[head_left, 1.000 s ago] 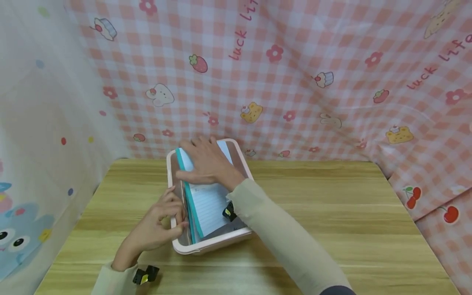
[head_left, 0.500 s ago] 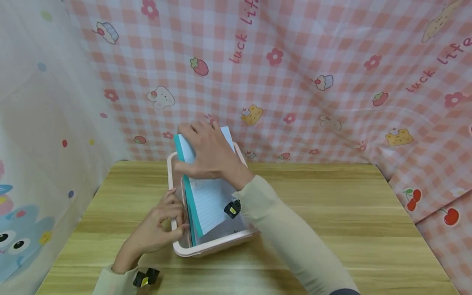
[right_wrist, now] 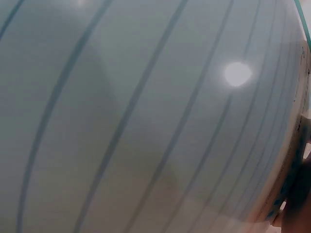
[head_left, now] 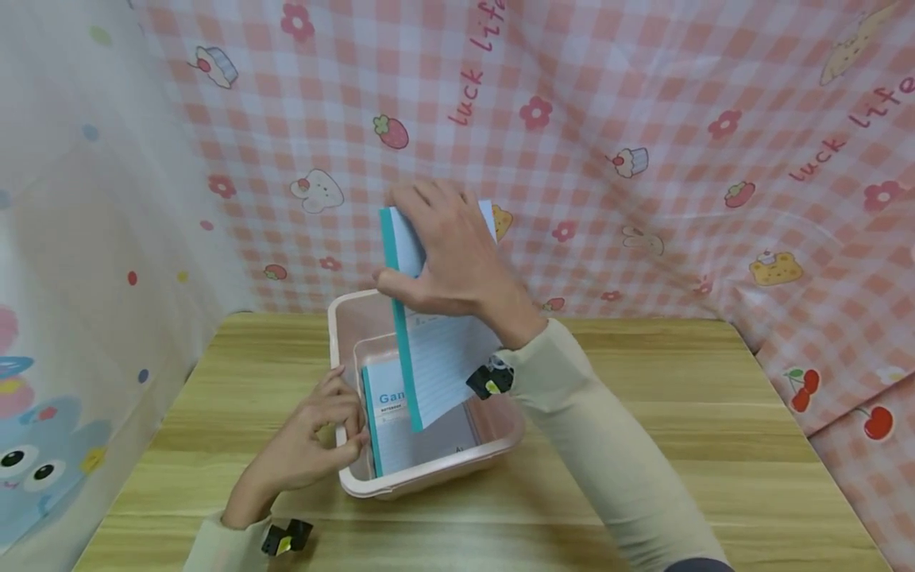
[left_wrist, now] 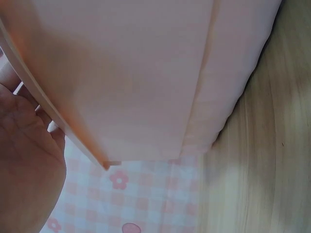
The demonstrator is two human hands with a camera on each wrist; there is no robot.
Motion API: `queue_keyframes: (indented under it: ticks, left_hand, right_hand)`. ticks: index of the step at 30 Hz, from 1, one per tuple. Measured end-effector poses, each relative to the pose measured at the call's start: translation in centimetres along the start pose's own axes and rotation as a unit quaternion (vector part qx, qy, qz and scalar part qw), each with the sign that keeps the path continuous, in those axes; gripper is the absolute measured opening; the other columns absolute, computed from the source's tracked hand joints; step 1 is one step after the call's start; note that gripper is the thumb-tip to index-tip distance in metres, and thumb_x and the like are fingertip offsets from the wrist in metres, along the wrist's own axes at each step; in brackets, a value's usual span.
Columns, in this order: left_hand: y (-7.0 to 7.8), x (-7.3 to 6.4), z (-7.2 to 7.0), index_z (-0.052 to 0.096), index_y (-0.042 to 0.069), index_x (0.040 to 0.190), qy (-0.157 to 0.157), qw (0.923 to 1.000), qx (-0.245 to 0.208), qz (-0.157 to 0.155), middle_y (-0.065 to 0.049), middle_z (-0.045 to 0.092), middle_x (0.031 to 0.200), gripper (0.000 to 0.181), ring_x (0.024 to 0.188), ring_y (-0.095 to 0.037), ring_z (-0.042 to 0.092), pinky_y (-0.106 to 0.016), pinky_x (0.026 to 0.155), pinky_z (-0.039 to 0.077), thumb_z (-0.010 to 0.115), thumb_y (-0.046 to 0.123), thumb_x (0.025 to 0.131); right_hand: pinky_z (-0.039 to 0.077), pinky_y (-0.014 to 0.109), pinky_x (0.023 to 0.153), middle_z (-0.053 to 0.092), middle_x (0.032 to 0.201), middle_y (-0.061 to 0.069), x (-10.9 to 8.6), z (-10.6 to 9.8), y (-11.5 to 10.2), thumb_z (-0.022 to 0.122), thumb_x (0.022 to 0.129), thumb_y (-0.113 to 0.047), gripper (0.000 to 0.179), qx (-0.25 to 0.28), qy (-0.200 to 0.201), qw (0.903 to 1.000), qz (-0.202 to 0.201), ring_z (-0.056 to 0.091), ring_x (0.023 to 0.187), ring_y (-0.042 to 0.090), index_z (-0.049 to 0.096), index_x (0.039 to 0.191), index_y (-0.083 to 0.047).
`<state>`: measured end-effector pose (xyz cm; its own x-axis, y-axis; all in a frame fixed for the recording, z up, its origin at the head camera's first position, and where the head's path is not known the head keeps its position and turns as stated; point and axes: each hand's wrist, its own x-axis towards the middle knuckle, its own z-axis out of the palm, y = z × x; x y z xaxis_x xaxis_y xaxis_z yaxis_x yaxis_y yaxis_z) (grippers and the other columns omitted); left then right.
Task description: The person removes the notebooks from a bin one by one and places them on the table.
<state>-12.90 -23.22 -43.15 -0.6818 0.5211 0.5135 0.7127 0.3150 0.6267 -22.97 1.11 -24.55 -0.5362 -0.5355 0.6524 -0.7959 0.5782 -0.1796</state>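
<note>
My right hand grips a light-blue lined notebook with a teal spine, thumb at the spine side and fingers over its top. It holds the notebook tilted above a pale pink plastic bin. In the right wrist view the striped cover fills most of the picture. Inside the bin lies a similar notebook with lettering on its cover, partly hidden by the raised one. My left hand holds the bin's left rim with bent fingers; the left wrist view shows this hand beside the bin's outer wall.
The bin stands on a wood-grain table, near its back edge. Behind the table hangs a pink checked cloth, with a pale patterned cloth at the left. Small black devices sit at both wrists.
My right hand has raised the notebook up and to the right, out of the bin, which uncovers the notebook beneath. The left hand has stayed at the rim.
</note>
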Motion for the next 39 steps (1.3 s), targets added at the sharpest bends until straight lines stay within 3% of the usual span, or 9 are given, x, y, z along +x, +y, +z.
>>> queue_keyframes:
  ticks: [4,9,17,22,28,34,39]
  left_hand:
    - [0.0,-0.1,-0.1,0.053,0.026,0.069,-0.006,0.9997,0.007,-0.021,0.015,0.059,0.078,0.037,0.092,-0.009,0.055,-0.032,0.133,0.008,0.070,-0.006,0.077]
    - [-0.1,-0.2,0.0,0.053,0.026,0.069,-0.009,0.9997,0.010,-0.022,0.016,0.060,0.078,0.038,0.093,-0.009,0.054,-0.032,0.133,0.006,0.070,-0.006,0.076]
    - [-0.5,-0.2,0.1,0.052,0.026,0.069,-0.006,0.9999,0.006,-0.010,0.016,0.060,0.077,0.037,0.094,-0.009,0.054,-0.035,0.134,0.006,0.070,-0.006,0.075]
    - [-0.6,-0.1,0.2,0.052,0.026,0.069,-0.003,1.0000,0.004,-0.002,0.015,0.061,0.077,0.037,0.093,-0.008,0.053,-0.034,0.133,0.007,0.070,-0.006,0.075]
    - [-0.4,0.0,0.1,0.052,0.025,0.069,-0.003,1.0000,-0.001,-0.009,0.015,0.060,0.076,0.037,0.092,-0.009,0.052,-0.035,0.133,0.007,0.071,-0.006,0.076]
    - [-0.4,-0.1,0.0,0.052,0.025,0.069,-0.002,0.9999,-0.002,-0.013,0.015,0.060,0.076,0.037,0.092,-0.009,0.052,-0.035,0.133,0.007,0.071,-0.006,0.076]
    - [-0.4,-0.1,0.1,0.052,0.025,0.069,0.000,1.0000,-0.003,-0.004,0.014,0.060,0.076,0.038,0.091,-0.009,0.053,-0.033,0.133,0.006,0.070,-0.007,0.076]
  right_hand:
    - [0.038,0.043,0.087,0.062,0.113,0.007,-0.4,-1.4,1.0,0.056,0.075,-0.054,0.065,0.002,0.013,0.9998,0.012,0.051,0.101,0.024,0.058,0.125,-0.011]
    - [0.037,0.044,0.085,0.059,0.105,0.010,-1.2,-2.9,2.7,0.053,0.074,-0.054,0.065,0.003,0.021,0.9992,0.032,0.050,0.097,0.027,0.057,0.120,-0.009]
    - [0.037,0.044,0.083,0.053,0.092,0.007,-3.2,-4.1,6.8,0.059,0.075,-0.046,0.047,-0.008,0.017,0.9978,0.064,0.047,0.087,0.027,0.055,0.107,-0.011]
    - [0.034,0.044,0.082,0.053,0.093,0.006,-4.8,-3.7,9.2,0.059,0.076,-0.043,0.041,-0.027,-0.014,0.9946,0.099,0.048,0.091,0.027,0.054,0.105,-0.013]
    - [0.035,0.050,0.090,0.057,0.100,0.006,-6.5,-2.8,11.4,0.062,0.080,-0.041,0.046,-0.037,-0.061,0.9875,0.140,0.049,0.100,0.029,0.057,0.116,-0.013]
    - [0.036,0.049,0.090,0.052,0.087,0.007,-7.9,-1.2,13.3,0.062,0.081,-0.037,0.039,-0.035,-0.098,0.9791,0.174,0.046,0.084,0.028,0.057,0.109,-0.011]
    - [0.032,0.045,0.080,0.046,0.085,0.007,-9.4,0.3,14.9,0.061,0.083,-0.041,0.034,-0.055,-0.138,0.9661,0.211,0.043,0.080,0.027,0.047,0.099,-0.015]
